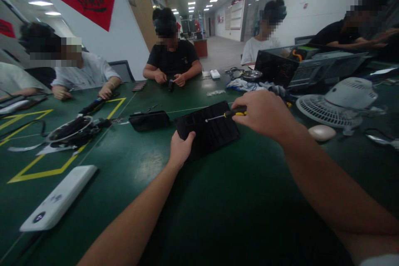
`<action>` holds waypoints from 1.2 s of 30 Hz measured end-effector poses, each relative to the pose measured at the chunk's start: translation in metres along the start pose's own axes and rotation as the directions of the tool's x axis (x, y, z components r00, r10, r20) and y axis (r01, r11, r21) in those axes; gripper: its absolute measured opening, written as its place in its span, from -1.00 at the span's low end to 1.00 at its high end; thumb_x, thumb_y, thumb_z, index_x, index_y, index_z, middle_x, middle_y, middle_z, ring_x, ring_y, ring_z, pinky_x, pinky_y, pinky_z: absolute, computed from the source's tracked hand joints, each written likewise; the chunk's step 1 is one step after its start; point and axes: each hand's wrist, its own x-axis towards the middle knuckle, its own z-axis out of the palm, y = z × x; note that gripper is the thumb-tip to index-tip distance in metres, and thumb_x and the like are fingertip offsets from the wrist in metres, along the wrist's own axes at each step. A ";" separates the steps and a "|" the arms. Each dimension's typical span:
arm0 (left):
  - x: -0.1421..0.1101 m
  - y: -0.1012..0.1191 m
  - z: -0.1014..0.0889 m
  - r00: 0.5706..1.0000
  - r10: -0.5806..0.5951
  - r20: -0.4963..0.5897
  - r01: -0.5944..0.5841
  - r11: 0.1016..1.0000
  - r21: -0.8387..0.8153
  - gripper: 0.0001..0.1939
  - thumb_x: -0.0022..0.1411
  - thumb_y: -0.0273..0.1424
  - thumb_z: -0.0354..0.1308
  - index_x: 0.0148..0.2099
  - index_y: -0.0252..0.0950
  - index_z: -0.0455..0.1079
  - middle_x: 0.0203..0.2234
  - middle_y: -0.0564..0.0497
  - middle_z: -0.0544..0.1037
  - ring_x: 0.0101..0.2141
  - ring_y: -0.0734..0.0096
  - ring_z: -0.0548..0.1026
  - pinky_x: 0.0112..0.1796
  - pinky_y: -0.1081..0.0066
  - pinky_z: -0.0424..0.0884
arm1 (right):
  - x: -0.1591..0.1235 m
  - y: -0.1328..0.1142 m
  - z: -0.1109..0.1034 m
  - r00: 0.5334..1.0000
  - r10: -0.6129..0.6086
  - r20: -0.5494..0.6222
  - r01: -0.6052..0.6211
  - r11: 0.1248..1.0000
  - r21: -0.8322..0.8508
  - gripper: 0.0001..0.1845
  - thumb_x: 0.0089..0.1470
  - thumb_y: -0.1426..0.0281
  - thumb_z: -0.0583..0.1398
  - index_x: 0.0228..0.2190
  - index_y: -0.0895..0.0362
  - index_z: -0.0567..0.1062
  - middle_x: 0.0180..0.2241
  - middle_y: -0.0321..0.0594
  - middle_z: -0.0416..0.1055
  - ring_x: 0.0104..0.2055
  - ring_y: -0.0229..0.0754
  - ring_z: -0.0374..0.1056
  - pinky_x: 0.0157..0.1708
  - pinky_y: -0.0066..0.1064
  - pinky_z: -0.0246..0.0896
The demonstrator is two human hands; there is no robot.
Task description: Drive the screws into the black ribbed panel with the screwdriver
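Observation:
My left hand [181,148] grips the near left edge of a flat black panel-like thing [215,126], thumb on top. Ridges or slots run across its dark face, but I cannot make out what it is. In my right hand [264,112] is a screwdriver [235,112] with a black and yellow handle. Its metal shaft points left over the panel, with a small bright bit or screw at the tip. Whether the tip touches the surface I cannot tell. Just left of the panel lies a black pouch-like case [149,120].
A white power bank [59,199] lies at the near left, beside yellow tape. Behind it is a coiled cable bundle [73,129]. To the right are a grey fan [339,99], a pale computer mouse [322,132] and an opened computer case [324,68]. Several people sit around the table.

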 end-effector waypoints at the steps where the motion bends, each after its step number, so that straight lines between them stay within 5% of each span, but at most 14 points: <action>1: 0.000 0.000 0.000 1.000 0.003 -0.002 -0.003 1.000 0.008 -0.63 0.18 -0.24 0.40 -0.01 -0.30 0.57 -0.10 -0.20 0.70 -0.09 -0.04 0.66 0.06 -0.02 0.54 | 0.000 0.000 0.000 1.000 0.000 -0.004 0.000 1.000 0.001 -0.69 0.17 0.29 0.31 -0.10 0.02 0.78 -0.13 -0.09 0.71 -0.09 0.14 0.55 -0.20 -0.14 0.30; 23: 0.001 -0.001 0.001 1.000 0.005 -0.005 -0.005 1.000 0.022 -0.63 0.16 -0.22 0.40 -0.04 -0.28 0.56 -0.11 -0.20 0.70 -0.09 -0.03 0.66 0.05 0.00 0.54 | -0.002 -0.005 0.002 1.000 -0.016 -0.021 0.015 1.000 -0.018 -0.70 0.18 0.29 0.31 -0.08 0.00 0.78 -0.10 -0.09 0.70 -0.05 0.16 0.55 -0.21 -0.15 0.28; 31: 0.000 0.001 0.001 1.000 -0.001 0.004 0.001 1.000 0.015 -0.63 0.18 -0.23 0.39 -0.02 -0.30 0.56 -0.09 -0.21 0.71 -0.07 -0.02 0.66 0.06 0.00 0.55 | -0.002 -0.008 -0.004 0.987 0.116 0.115 -0.108 0.991 -0.078 -0.65 0.23 0.19 0.26 -0.10 0.04 0.77 -0.11 -0.02 0.70 -0.05 0.22 0.57 -0.20 -0.12 0.34; 36: 0.001 -0.001 0.000 1.000 0.010 0.003 -0.010 1.000 -0.001 -0.61 0.18 -0.22 0.40 0.01 -0.30 0.57 -0.06 -0.21 0.71 -0.04 -0.03 0.67 0.09 -0.01 0.54 | -0.002 -0.009 -0.002 0.970 0.107 0.217 -0.078 0.987 -0.137 -0.58 0.29 0.17 0.16 -0.14 0.15 0.74 -0.16 0.13 0.69 -0.10 0.26 0.59 -0.23 -0.10 0.38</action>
